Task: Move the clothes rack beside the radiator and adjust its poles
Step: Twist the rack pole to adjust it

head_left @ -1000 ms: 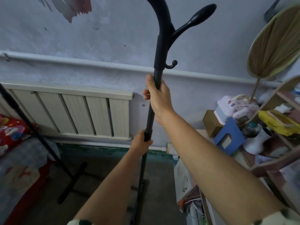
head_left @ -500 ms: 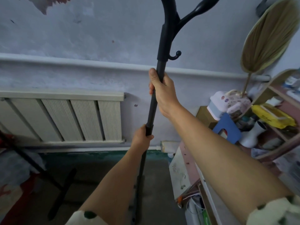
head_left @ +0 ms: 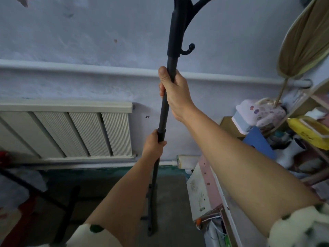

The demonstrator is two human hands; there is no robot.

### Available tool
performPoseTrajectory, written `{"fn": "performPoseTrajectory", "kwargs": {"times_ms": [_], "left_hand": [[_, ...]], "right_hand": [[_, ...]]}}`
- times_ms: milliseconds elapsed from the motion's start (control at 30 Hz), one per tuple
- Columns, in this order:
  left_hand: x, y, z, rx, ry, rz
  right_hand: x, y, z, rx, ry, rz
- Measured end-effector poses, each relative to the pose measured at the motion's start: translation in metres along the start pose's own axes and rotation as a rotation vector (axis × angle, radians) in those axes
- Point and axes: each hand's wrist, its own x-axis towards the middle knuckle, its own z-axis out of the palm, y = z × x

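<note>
The black clothes rack (head_left: 164,114) stands almost upright in front of me, its pole leaning slightly right toward the top. My right hand (head_left: 173,91) grips the upper pole just under the hook collar. My left hand (head_left: 154,144) grips lower down, at the joint where a thinner section meets a thicker sleeve. The rack's foot (head_left: 152,207) rests on the concrete floor. A curved arm and a small hook (head_left: 187,49) branch off to the right near the top; the rack's top is cut off by the frame. The cream ribbed radiator (head_left: 80,132) hangs on the wall to the left of the pole.
A second black bar and foot (head_left: 69,205) lie across the floor at lower left, beside red and patterned bedding (head_left: 10,202). On the right are a cluttered wooden shelf (head_left: 306,106), a woven palm fan (head_left: 306,40), a blue stool (head_left: 259,141) and leaning boards (head_left: 201,189).
The view has shifted right and down, so the radiator and bedding slid left. The rack stands closer and more upright. Both hands keep the same grips on the pole.
</note>
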Motion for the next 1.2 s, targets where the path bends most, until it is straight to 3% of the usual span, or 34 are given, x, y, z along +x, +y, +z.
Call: {"fn": "performPoseTrajectory", "kwargs": {"times_ms": [1200], "left_hand": [[0.072,0.022,0.014,-0.06,0.116,-0.007]], "right_hand": [[0.083,0.028,-0.023,-0.01,-0.117,-0.042]]}}
